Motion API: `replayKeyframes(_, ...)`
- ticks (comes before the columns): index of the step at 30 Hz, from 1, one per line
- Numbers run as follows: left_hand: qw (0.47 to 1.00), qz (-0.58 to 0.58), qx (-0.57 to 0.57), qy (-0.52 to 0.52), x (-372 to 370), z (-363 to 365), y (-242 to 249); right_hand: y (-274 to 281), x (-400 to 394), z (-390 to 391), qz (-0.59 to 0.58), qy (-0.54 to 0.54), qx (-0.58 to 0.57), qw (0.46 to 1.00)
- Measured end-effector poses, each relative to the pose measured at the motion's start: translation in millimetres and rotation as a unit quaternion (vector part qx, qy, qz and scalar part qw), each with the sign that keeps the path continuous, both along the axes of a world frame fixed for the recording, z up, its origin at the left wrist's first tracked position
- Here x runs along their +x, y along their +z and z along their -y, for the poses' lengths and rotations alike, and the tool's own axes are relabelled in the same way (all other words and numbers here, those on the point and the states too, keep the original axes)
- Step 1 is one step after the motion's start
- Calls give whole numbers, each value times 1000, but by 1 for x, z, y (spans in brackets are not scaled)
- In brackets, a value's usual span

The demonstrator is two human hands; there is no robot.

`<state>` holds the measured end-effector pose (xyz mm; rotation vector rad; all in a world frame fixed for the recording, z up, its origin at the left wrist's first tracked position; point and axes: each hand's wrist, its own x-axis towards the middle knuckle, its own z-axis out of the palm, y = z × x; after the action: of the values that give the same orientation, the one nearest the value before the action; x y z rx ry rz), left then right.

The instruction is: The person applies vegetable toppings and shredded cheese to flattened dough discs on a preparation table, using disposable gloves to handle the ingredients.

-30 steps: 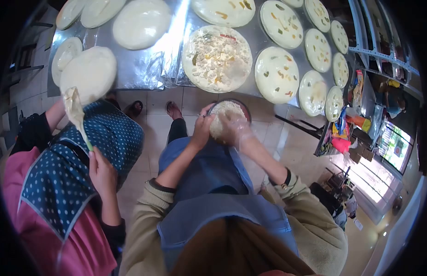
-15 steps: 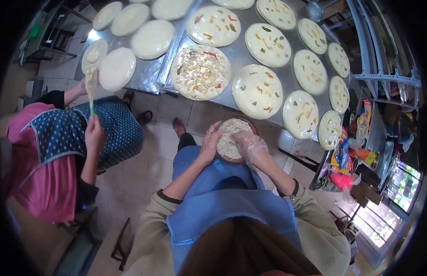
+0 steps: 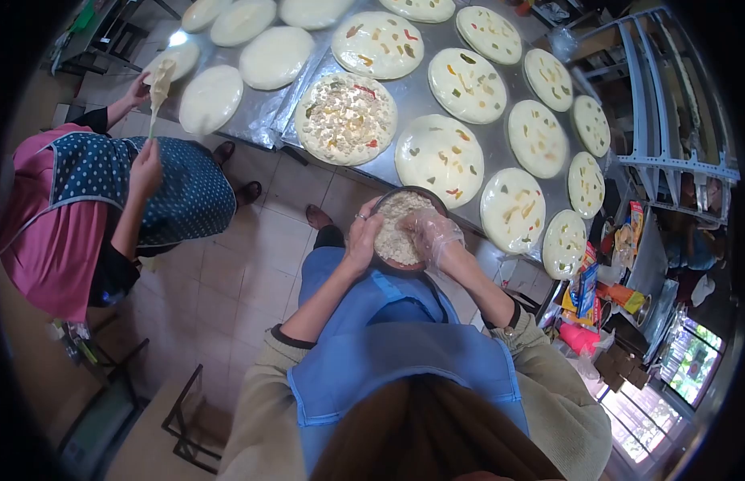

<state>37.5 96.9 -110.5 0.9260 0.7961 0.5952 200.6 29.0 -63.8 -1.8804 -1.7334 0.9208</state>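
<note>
My left hand (image 3: 363,239) grips the side of a round brown bowl (image 3: 425,191) held above my lap. Pale, crumbly topping (image 3: 392,244) fills much of the bowl. In a clear plastic glove, my right hand (image 3: 433,236) reaches over the rim, its fingers bunched down in the crumbs and the fingertips partly hidden. Just beyond the bowl, on the metal table, lies a round flat dough (image 3: 440,160) with colourful pieces on its glossy top. To its left, another dough round (image 3: 346,120) is thickly covered in crumbs and pale bits.
More dough rounds with coloured pieces (image 3: 513,210) line the metal table (image 3: 380,167); plain ones (image 3: 276,59) lie at left. A co-worker in a dotted apron (image 3: 180,196) holds a cream-coated spatula (image 3: 159,90). Metal racks (image 3: 669,160) and packets (image 3: 585,289) stand at right.
The view has shifted slightly. The bowl now tilts more, and my right hand has moved a little within it. The co-worker's spatula has been raised.
</note>
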Motion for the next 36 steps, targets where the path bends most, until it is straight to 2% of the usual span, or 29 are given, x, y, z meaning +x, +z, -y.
replayKeyframes(4,1000,17,16,2,6,-2,10,35,-18,-11,62,10,-63,996)
replayKeyframes(8,999,-35,29,-9,9,0,7,28,-22,1,132,69,-53,987)
replayKeyframes(11,999,-35,33,-20,11,5,9,14,-11,9,86,56,-17,995)
replayKeyframes(14,999,-17,32,-26,18,5,11,11,1,3,50,-21,-128,990)
replayKeyframes(17,999,-6,26,-27,23,5,7,40,22,-1,-133,-97,-135,977)
replayKeyframes(20,999,-16,20,-30,25,6,6,43,56,-13,-324,-109,-122,932)
replayKeyframes(21,999,-15,22,-28,25,7,6,46,67,-20,-313,-96,-105,939)
replayKeyframes(26,998,-57,23,-15,8,13,-6,39,108,-60,-78,-55,-89,991)
replayKeyframes(29,997,-73,18,1,-7,16,-16,-1,118,-81,-92,-12,11,996)
replayKeyframes(30,998,-68,7,7,-11,17,-16,-11,123,-86,-43,-24,57,997)
replayKeyframes(33,996,-82,-17,11,-23,19,-18,-17,133,-99,83,-74,23,994)
replayKeyframes(36,994,-94,-44,17,-31,21,-20,-16,150,-97,79,-96,-5,992)
